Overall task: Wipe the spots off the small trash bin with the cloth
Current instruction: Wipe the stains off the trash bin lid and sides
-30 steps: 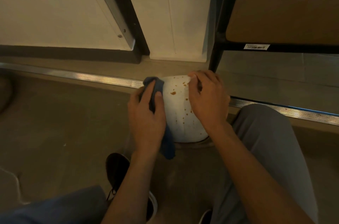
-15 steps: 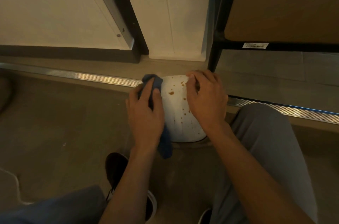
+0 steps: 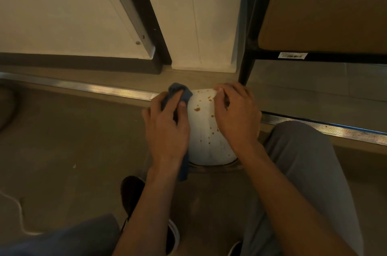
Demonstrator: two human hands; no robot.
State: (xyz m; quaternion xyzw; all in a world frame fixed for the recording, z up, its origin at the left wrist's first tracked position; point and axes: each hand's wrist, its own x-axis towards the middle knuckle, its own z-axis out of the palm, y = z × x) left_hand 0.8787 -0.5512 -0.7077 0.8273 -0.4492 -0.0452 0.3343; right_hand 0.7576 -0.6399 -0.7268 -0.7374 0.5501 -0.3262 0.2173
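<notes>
- The small white trash bin (image 3: pixel 206 130) lies tipped on the floor (image 3: pixel 73 140) between the person's two hands, just in front of a metal floor strip (image 3: pixel 94 88) and near the black leg of a shelf (image 3: pixel 246 63).
- Brown spots (image 3: pixel 196 109) dot the side of the bin that faces up, scattered from its far end down toward the middle.
- The left hand (image 3: pixel 167 126) has its fingers curled round a blue cloth (image 3: pixel 179 93) and presses it against the bin's left side; a loose end of the cloth hangs below the wrist beside the bin.
- The right hand (image 3: pixel 236 113) grips the bin's right side, fingers bent over its far upper edge, thumb on the spotted surface.
- A knee in grey trousers (image 3: pixel 303 172) sits right of the bin, just beside the right forearm.
- A dark shoe (image 3: pixel 134 195) rests on the floor below the left forearm.
- Behind the bin stand a white wall panel (image 3: pixel 199 14) and a dark slanted frame (image 3: pixel 138 10).
- A barcode label (image 3: pixel 292 55) is stuck on the shelf's front rail.
</notes>
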